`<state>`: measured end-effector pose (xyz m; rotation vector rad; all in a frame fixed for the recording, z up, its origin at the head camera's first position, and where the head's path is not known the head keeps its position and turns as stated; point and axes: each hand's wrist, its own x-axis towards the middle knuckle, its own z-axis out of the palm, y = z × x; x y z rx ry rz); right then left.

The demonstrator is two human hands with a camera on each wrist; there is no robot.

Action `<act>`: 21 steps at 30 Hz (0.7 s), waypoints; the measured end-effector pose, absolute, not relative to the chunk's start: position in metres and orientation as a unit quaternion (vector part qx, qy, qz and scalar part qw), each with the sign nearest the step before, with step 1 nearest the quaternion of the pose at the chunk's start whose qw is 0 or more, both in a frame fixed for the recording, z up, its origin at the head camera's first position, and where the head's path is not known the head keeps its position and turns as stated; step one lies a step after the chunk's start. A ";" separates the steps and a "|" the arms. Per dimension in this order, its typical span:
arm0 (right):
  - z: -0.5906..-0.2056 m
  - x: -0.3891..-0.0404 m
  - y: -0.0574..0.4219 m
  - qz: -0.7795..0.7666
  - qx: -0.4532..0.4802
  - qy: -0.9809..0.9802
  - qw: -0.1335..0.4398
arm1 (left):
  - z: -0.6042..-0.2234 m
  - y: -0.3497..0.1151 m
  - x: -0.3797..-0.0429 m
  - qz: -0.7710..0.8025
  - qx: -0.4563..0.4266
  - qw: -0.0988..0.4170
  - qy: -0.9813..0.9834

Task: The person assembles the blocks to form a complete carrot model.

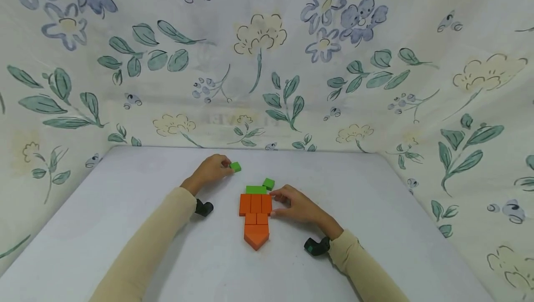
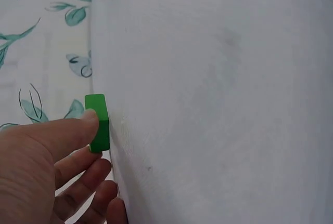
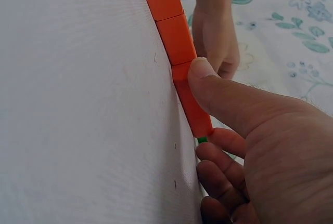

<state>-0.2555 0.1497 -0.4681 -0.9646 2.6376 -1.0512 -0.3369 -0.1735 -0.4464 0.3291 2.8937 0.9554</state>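
Note:
My left hand [image 1: 213, 168] pinches a small green block [image 1: 236, 167] between thumb and fingers near the back of the table; in the left wrist view the thumb lies on the green block's face. Orange blocks [image 1: 256, 204] lie together on the table, narrowing to a pointed orange block [image 1: 256, 236] at the near end. At the right side of the wider row, my right hand [image 1: 298, 204] grips the outer orange block [image 3: 192, 99], thumb toward its near end and index finger at its far corner. A long green block [image 1: 256, 190] borders the row's far side.
Another small green block [image 1: 269, 184] sits at an angle beside the long green one. Black devices [image 1: 204, 208] are worn at both wrists. A flowered cloth [image 1: 258, 84] hangs behind the white table [image 1: 200, 265] and at its sides.

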 end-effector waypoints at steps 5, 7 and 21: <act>-0.468 -0.255 0.150 -0.347 -0.327 0.877 0.067 | -0.445 -0.171 -0.335 0.301 0.102 0.030 0.948; -0.467 -0.255 0.150 -0.344 -0.328 0.877 0.067 | -0.445 -0.171 -0.334 0.304 0.098 0.031 0.947; -0.465 -0.255 0.147 -0.342 -0.314 0.883 0.073 | -0.441 -0.159 -0.296 0.352 0.125 0.011 0.928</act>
